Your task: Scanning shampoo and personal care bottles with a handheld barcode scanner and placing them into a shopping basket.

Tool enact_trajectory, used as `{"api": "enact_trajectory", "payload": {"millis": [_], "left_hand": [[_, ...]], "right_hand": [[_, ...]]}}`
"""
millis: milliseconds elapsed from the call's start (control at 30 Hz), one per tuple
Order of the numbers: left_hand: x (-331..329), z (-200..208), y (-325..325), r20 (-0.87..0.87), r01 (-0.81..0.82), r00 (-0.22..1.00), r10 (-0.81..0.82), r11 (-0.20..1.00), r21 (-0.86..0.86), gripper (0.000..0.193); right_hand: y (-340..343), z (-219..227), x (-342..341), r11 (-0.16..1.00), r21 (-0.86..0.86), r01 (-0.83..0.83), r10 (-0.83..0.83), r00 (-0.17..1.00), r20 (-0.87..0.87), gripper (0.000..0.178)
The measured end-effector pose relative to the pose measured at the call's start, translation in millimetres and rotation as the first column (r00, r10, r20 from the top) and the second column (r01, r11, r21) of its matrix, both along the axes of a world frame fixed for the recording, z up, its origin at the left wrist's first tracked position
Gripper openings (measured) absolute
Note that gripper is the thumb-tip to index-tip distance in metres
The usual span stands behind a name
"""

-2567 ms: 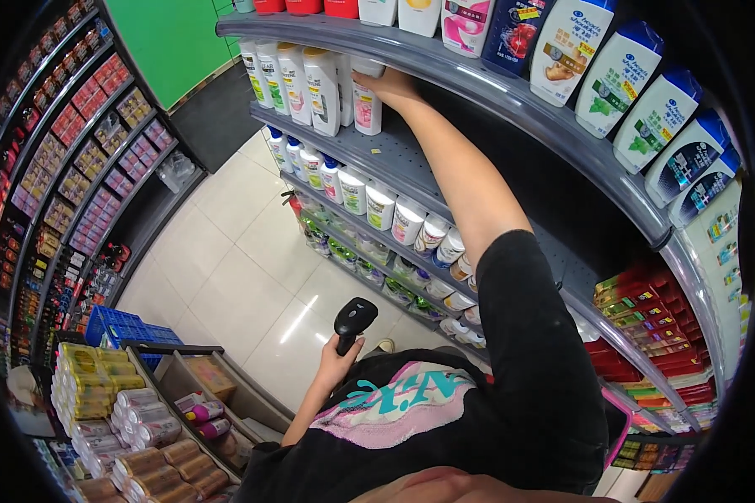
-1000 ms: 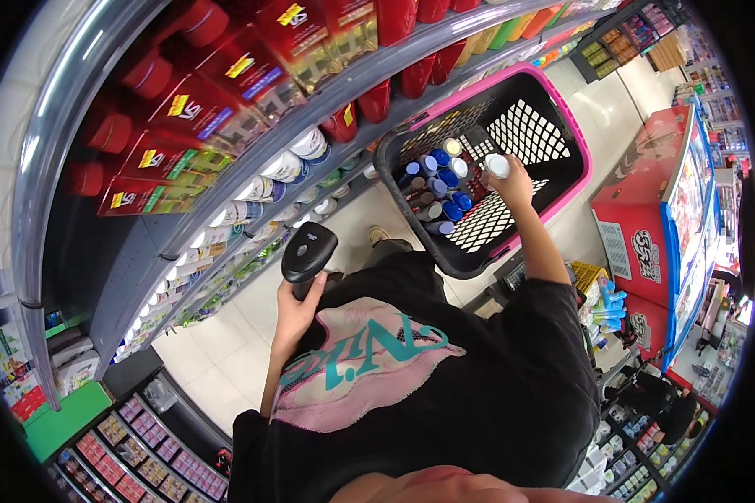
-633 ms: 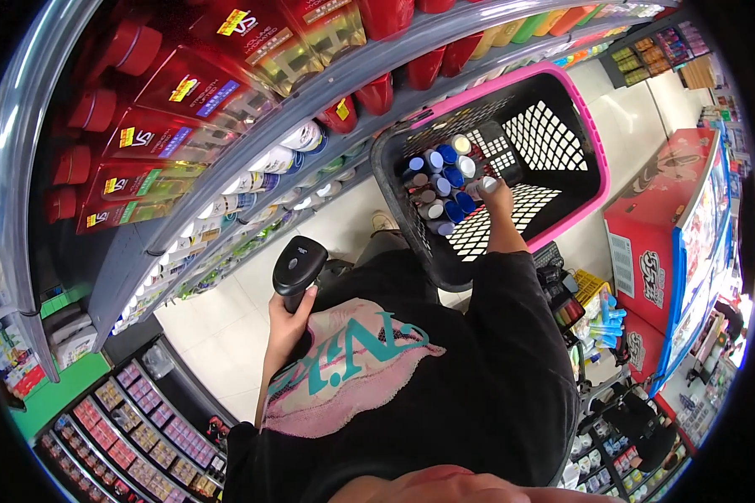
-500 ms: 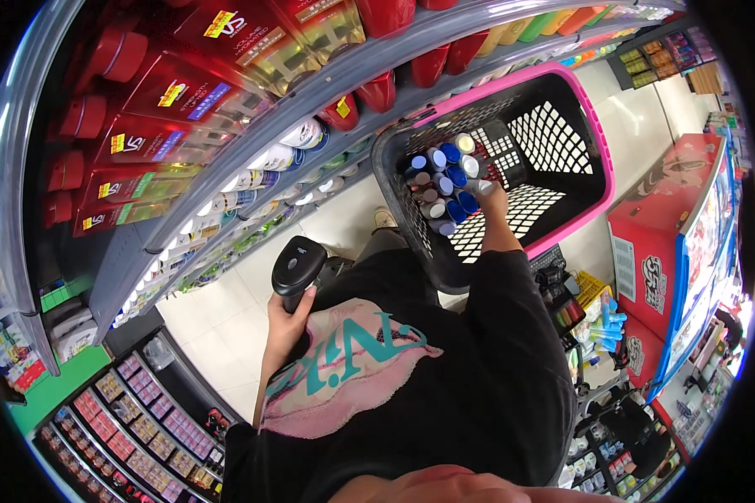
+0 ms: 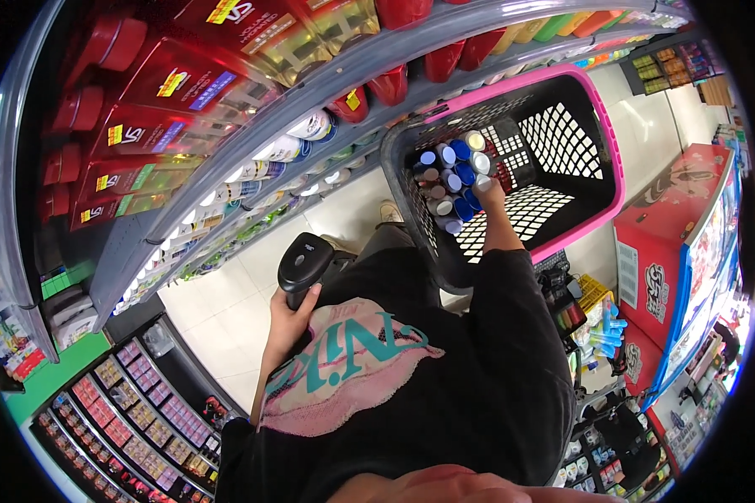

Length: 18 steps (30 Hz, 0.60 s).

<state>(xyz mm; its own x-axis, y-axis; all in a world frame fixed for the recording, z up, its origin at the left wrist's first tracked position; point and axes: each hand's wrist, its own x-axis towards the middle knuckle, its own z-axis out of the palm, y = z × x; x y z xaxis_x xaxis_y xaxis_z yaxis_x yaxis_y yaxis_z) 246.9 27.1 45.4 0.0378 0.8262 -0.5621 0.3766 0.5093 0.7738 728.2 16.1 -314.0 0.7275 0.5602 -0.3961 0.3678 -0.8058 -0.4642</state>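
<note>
In my left hand (image 5: 291, 318) is a black handheld barcode scanner (image 5: 304, 267), its wide head pointing away from me. My fingers are wrapped round its handle. My right hand (image 5: 492, 199) reaches into a black shopping basket (image 5: 411, 189) with a pink rim. It grips a bottle with a pale grey cap (image 5: 482, 183) at the near right side of a cluster of bottles. Those bottles (image 5: 451, 180) stand close together with blue, white, lilac and brownish caps. My hand hides part of the gripped bottle, and the basket's wall hides some of the others.
Shelves with red shampoo boxes (image 5: 155, 88) rise at the left, with white bottles (image 5: 281, 149) lower down. A red chest freezer (image 5: 658, 218) stands to the right. Small packets fill a rack (image 5: 134, 402) at the lower left. Pale floor tiles (image 5: 226, 335) show between shelves and basket.
The view has shifted slightly, so the basket and shelves sit a little differently in it. My right hand keeps its grip on the bottle, and my left hand still holds the scanner.
</note>
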Motion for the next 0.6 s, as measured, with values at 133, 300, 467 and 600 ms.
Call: {"api": "enact_trajectory", "payload": {"millis": [133,300,467,600], "left_hand": [[-11.5,0.6,4.2,0.0,-0.015,1.0,0.015,0.999,-0.032,0.029],[-44.1,-4.1,10.3,0.112,0.001,0.994,-0.02,0.987,0.163,0.032],[-79.0,-12.3,-1.9,0.166,-0.064,0.985,0.036,0.983,0.169,0.036],[-122.0,-8.3,-14.1,0.29,-0.11,0.956,0.032,0.96,0.257,0.04]], "right_hand": [[10.6,18.5,-5.4,0.996,0.077,-0.051,0.049,0.999,0.022,0.072],[25.4,60.3,-13.7,0.972,0.233,-0.042,0.012,0.991,0.13,0.062],[55.2,225.2,-109.0,0.721,0.651,-0.238,-0.014,0.934,0.357,0.042],[62.5,313.8,-234.5,0.394,0.617,-0.681,0.365,0.732,0.575,0.03]]}}
